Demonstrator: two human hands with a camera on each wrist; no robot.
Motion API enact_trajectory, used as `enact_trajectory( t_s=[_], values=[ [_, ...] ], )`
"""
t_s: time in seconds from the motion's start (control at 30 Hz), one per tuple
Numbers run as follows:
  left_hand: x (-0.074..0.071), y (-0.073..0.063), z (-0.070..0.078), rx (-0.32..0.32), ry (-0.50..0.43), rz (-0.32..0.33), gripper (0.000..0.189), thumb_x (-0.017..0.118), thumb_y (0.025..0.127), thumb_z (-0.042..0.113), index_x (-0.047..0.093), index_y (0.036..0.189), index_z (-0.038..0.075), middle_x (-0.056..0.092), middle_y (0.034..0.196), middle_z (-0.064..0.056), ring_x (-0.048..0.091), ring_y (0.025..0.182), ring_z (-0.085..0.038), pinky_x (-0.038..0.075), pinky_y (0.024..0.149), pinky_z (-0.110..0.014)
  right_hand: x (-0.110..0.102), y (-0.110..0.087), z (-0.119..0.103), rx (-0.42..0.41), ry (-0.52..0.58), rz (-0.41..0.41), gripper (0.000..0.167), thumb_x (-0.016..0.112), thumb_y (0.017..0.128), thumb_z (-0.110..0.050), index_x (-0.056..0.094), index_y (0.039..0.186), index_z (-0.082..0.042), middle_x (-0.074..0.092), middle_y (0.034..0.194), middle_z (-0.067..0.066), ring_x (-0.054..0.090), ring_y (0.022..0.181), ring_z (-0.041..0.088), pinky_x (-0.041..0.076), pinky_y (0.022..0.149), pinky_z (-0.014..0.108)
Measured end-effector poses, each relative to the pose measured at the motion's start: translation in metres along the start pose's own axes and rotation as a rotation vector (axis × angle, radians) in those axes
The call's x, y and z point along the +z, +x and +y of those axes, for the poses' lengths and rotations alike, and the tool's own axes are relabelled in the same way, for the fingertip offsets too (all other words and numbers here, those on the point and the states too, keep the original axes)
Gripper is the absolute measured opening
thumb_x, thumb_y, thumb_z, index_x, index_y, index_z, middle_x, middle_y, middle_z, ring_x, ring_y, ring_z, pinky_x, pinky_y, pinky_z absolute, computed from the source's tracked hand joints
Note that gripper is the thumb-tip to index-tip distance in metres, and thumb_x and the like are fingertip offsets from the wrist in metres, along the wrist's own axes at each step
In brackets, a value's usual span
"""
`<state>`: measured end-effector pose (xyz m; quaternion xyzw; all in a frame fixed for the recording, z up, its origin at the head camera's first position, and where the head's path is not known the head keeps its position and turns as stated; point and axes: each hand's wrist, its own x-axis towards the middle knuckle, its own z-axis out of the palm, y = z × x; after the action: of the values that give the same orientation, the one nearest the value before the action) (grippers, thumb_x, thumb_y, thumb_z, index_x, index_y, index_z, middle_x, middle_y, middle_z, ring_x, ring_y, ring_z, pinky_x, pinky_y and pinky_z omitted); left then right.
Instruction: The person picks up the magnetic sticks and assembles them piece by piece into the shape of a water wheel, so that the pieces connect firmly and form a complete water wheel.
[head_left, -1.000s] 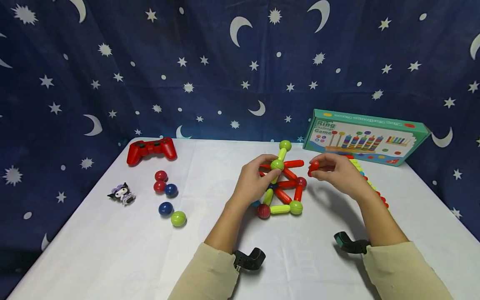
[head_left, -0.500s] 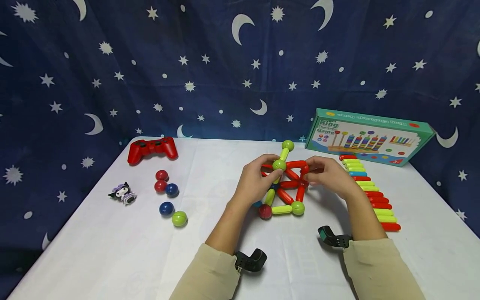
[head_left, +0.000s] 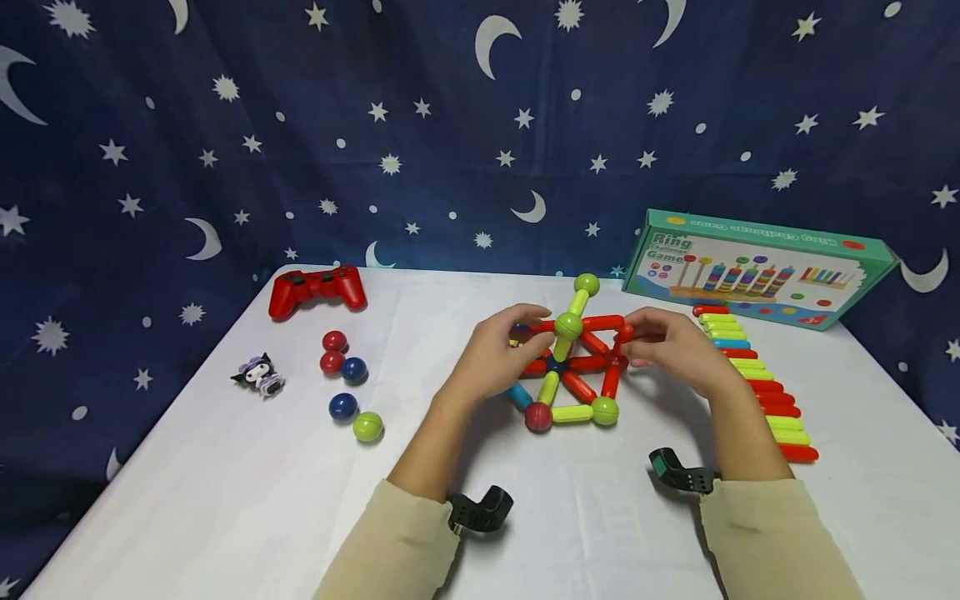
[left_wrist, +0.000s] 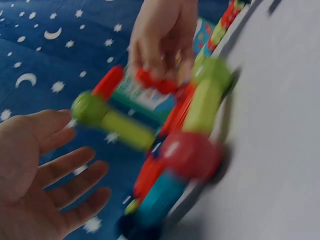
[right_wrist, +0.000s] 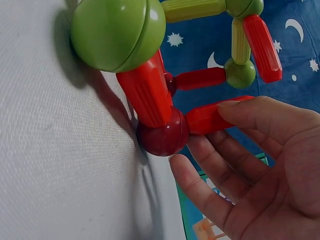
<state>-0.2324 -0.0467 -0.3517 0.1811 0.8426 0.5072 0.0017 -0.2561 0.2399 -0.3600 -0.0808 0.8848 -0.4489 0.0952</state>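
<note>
A structure of magnetic rods and balls stands on the table, with a blue ball (head_left: 556,364) at its hub and red, yellow-green and blue rods around it. My right hand (head_left: 675,350) pinches a red rod (right_wrist: 207,119) between thumb and fingers. One end of that rod meets a dark red ball (right_wrist: 165,132) on the right side of the structure. Beside the upper green ball (head_left: 568,325) is my left hand (head_left: 491,354). Its fingers are spread with nothing held, the index fingertip close to that ball (left_wrist: 89,108) in the left wrist view.
Right of the structure lies a row of red, yellow-green and blue rods (head_left: 761,386). Behind it stands a green game box (head_left: 757,271). On the left are a red game controller (head_left: 318,292), a small figurine (head_left: 258,377) and several loose balls, including a green one (head_left: 367,427).
My right hand has brought the red rod leftward onto the dark red ball. My left hand has let go of the upper green ball and drawn slightly away. The head view has shifted a little.
</note>
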Motion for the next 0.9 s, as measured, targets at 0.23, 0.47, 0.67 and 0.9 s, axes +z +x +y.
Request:
enact_trajectory(
  t_s=[0.23,0.47,0.67,0.9],
  values=[
    [-0.081,-0.016,-0.011,-0.038,0.133,-0.012,0.034,0.064,0.102,0.025,0.068,0.133,0.014,0.072,0.128,-0.006,0.068,0.114,-0.028,0.057,0.096,-0.044,-0.007,-0.002,0.003,0.010,-0.048,-0.004,0.043,0.071,0.097,-0.022,0.059,0.135,-0.004,0.069,0.122,0.016,0.063,0.104,0.022,0.055,0.086,0.025],
    [-0.154,-0.053,-0.016,-0.214,0.460,-0.124,0.033,0.065,0.099,0.020,0.069,0.130,0.008,0.072,0.120,-0.016,0.071,0.103,-0.030,0.059,0.089,-0.047,-0.008,-0.002,0.003,-0.018,-0.020,-0.017,0.042,0.072,0.097,-0.021,0.059,0.133,-0.002,0.069,0.120,0.017,0.065,0.099,0.018,0.056,0.085,0.025],
    [-0.159,-0.083,-0.015,-0.295,0.604,-0.371,0.032,0.077,0.089,0.012,0.073,0.121,0.007,0.072,0.101,-0.008,0.065,0.091,-0.022,0.057,0.080,-0.040,-0.007,-0.001,0.000,-0.021,-0.007,-0.031,0.043,0.072,0.097,-0.020,0.059,0.133,-0.001,0.069,0.120,0.017,0.066,0.100,0.019,0.057,0.085,0.025],
    [-0.144,-0.097,-0.018,-0.382,0.636,-0.419,0.030,0.081,0.083,0.007,0.075,0.113,0.011,0.068,0.092,-0.004,0.062,0.082,-0.018,0.055,0.072,-0.035,-0.004,0.001,0.000,-0.025,0.001,-0.042,0.043,0.071,0.097,-0.020,0.059,0.134,-0.001,0.070,0.119,0.016,0.066,0.100,0.020,0.057,0.086,0.027]
  ],
)
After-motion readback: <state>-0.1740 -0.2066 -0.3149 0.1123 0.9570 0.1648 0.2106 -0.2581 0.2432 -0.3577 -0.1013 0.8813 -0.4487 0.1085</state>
